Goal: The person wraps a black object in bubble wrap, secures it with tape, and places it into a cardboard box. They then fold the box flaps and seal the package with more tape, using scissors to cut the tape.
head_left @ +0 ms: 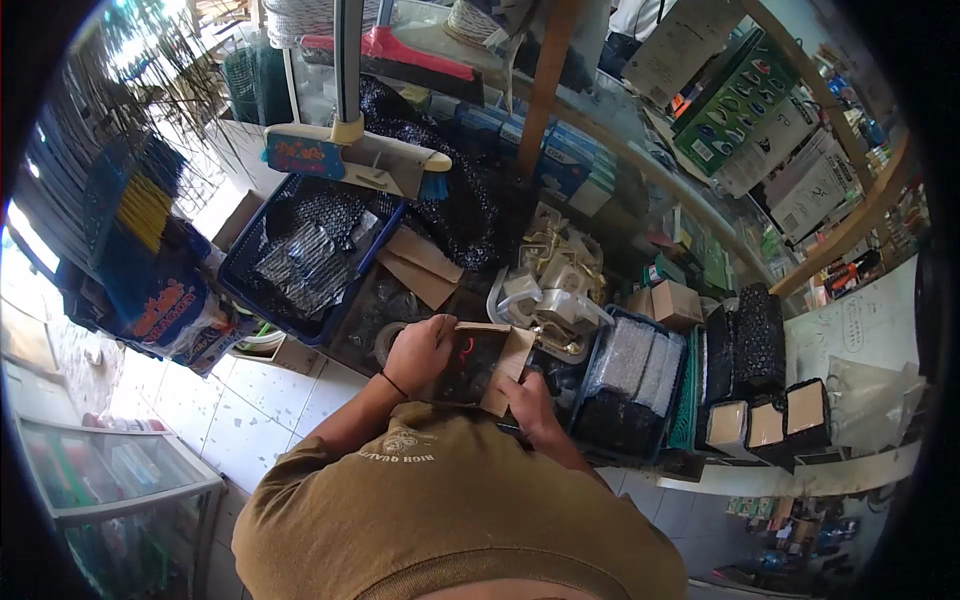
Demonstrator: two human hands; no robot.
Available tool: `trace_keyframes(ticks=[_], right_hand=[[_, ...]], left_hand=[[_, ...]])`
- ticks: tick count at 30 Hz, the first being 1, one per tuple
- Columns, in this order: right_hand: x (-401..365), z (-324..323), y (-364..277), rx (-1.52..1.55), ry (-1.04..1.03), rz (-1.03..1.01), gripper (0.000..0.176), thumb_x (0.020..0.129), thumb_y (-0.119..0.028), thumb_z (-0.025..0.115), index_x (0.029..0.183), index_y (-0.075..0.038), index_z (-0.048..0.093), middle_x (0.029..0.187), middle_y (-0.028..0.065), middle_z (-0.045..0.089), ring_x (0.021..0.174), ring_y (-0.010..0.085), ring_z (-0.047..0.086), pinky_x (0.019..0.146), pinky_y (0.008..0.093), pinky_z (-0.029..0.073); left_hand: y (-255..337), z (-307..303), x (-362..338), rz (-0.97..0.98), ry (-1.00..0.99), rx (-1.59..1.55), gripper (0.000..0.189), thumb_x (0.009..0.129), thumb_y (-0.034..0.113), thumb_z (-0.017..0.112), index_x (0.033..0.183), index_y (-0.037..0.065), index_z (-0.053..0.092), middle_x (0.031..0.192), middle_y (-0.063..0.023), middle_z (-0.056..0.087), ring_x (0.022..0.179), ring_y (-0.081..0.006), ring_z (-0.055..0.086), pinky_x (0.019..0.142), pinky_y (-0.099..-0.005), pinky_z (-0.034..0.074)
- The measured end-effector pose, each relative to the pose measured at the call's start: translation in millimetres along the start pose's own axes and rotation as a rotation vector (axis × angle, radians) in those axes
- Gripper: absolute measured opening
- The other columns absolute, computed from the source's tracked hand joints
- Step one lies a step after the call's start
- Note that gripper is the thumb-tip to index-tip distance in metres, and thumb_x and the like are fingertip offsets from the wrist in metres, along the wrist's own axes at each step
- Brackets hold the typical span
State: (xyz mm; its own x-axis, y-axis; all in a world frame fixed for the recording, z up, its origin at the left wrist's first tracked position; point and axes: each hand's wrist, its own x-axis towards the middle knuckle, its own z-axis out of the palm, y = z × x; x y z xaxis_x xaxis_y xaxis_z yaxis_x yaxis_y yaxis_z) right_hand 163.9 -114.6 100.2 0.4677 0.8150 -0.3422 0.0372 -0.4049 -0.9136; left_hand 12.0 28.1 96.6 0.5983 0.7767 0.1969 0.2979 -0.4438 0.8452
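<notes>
Close in front of my body is an open cardboard box [512, 358], with a dark inside where a small red curved thing [467, 346] shows. My left hand [420, 350] is closed at the box's far left corner, its fingers curled and partly hidden. At the right side, my right hand [530, 400] pinches the cardboard edge between thumb and fingers. Beyond the box lies a heap of white and brass-coloured fittings [555, 275]. A roll of tape [386, 342] is partly hidden beside my left hand.
On the left stands a blue basket [232, 262] with bubble-wrapped packs; another basket [655, 440] with wrapped packs is on the right. A broom head [300, 152] hangs over the far side. A loose piece of cardboard [425, 268] lies behind the box. Glass panels border the back.
</notes>
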Motion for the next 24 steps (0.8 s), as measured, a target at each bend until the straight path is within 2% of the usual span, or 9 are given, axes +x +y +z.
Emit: trace_keyframes(ticks=[9, 14, 17, 19, 20, 22, 23, 24], right_hand=[[-5.6, -2.1, 18.9, 0.259, 0.020, 0.055, 0.023, 0.080, -0.009, 0.056, 0.100, 0.002, 0.059, 0.093, 0.0065, 0.063, 0.080, 0.0136, 0.059, 0.071, 0.0281, 0.047], [-2.0, -10.7, 32.6, 0.335, 0.014, 0.140, 0.025, 0.080, -0.008, 0.056, 0.102, 0.003, 0.058, 0.095, 0.0078, 0.062, 0.081, 0.0164, 0.061, 0.073, 0.0298, 0.048], [1.7, -7.5, 29.1, 0.471, 0.068, 0.156, 0.024, 0.079, -0.007, 0.056, 0.101, 0.003, 0.058, 0.093, 0.0079, 0.062, 0.080, 0.0175, 0.061, 0.074, 0.0304, 0.048], [3.6, -5.3, 24.9, 0.565, 0.075, 0.077, 0.023, 0.079, -0.007, 0.056, 0.100, 0.003, 0.058, 0.090, 0.0076, 0.062, 0.080, 0.0181, 0.061, 0.075, 0.0305, 0.048], [3.2, -4.6, 20.9, 0.566, 0.075, 0.082, 0.023, 0.079, -0.007, 0.056, 0.100, 0.003, 0.058, 0.090, 0.0076, 0.062, 0.080, 0.0181, 0.061, 0.075, 0.0305, 0.048], [1.8, -2.4, 12.3, 0.566, 0.086, 0.050, 0.016, 0.079, -0.013, 0.063, 0.084, 0.003, 0.063, 0.080, 0.0034, 0.063, 0.073, 0.0131, 0.057, 0.068, 0.0277, 0.044], [2.7, -3.8, 11.0, 0.570, 0.087, 0.056, 0.016, 0.079, -0.013, 0.063, 0.084, 0.003, 0.063, 0.080, 0.0034, 0.063, 0.073, 0.0131, 0.057, 0.068, 0.0277, 0.044], [3.7, -7.4, 10.4, 0.434, 0.117, 0.105, 0.019, 0.080, -0.014, 0.062, 0.090, 0.003, 0.061, 0.085, 0.0044, 0.062, 0.078, 0.0137, 0.057, 0.071, 0.0280, 0.044]], left_hand=[[8.0, 3.3, 1.3, -0.001, -0.043, 0.018, 0.024, 0.079, 0.019, 0.058, 0.099, 0.005, 0.060, 0.080, -0.0215, 0.062, 0.076, -0.0384, 0.060, 0.067, -0.0462, 0.047], [10.4, -7.1, -6.7, -0.054, -0.234, 0.056, 0.029, 0.077, 0.022, 0.060, 0.102, 0.006, 0.060, 0.080, -0.0210, 0.062, 0.078, -0.0384, 0.060, 0.069, -0.0455, 0.048], [10.1, -18.1, -14.1, -0.009, -0.282, 0.098, 0.028, 0.075, 0.021, 0.060, 0.099, 0.006, 0.062, 0.079, -0.0205, 0.062, 0.077, -0.0381, 0.060, 0.069, -0.0453, 0.049], [-0.3, -19.5, -14.9, -0.021, -0.319, 0.112, 0.027, 0.075, 0.018, 0.061, 0.098, 0.005, 0.062, 0.079, -0.0204, 0.062, 0.076, -0.0379, 0.060, 0.067, -0.0432, 0.048], [-3.4, -18.9, -15.2, -0.032, -0.354, 0.123, 0.026, 0.074, 0.016, 0.062, 0.096, 0.003, 0.062, 0.080, -0.0203, 0.061, 0.075, -0.0377, 0.060, 0.066, -0.0410, 0.048], [0.5, -20.1, -10.8, -0.034, -0.339, 0.116, 0.023, 0.074, 0.014, 0.062, 0.093, 0.002, 0.062, 0.079, -0.0202, 0.061, 0.075, -0.0377, 0.059, 0.066, -0.0405, 0.048], [2.7, -21.8, -7.1, -0.031, -0.321, 0.110, 0.019, 0.074, 0.012, 0.061, 0.090, 0.001, 0.062, 0.078, -0.0200, 0.060, 0.075, -0.0378, 0.059, 0.067, -0.0399, 0.048], [3.2, -24.0, -3.1, -0.034, -0.329, 0.113, 0.019, 0.074, 0.012, 0.061, 0.090, 0.001, 0.062, 0.078, -0.0200, 0.060, 0.075, -0.0378, 0.059, 0.067, -0.0399, 0.048]])
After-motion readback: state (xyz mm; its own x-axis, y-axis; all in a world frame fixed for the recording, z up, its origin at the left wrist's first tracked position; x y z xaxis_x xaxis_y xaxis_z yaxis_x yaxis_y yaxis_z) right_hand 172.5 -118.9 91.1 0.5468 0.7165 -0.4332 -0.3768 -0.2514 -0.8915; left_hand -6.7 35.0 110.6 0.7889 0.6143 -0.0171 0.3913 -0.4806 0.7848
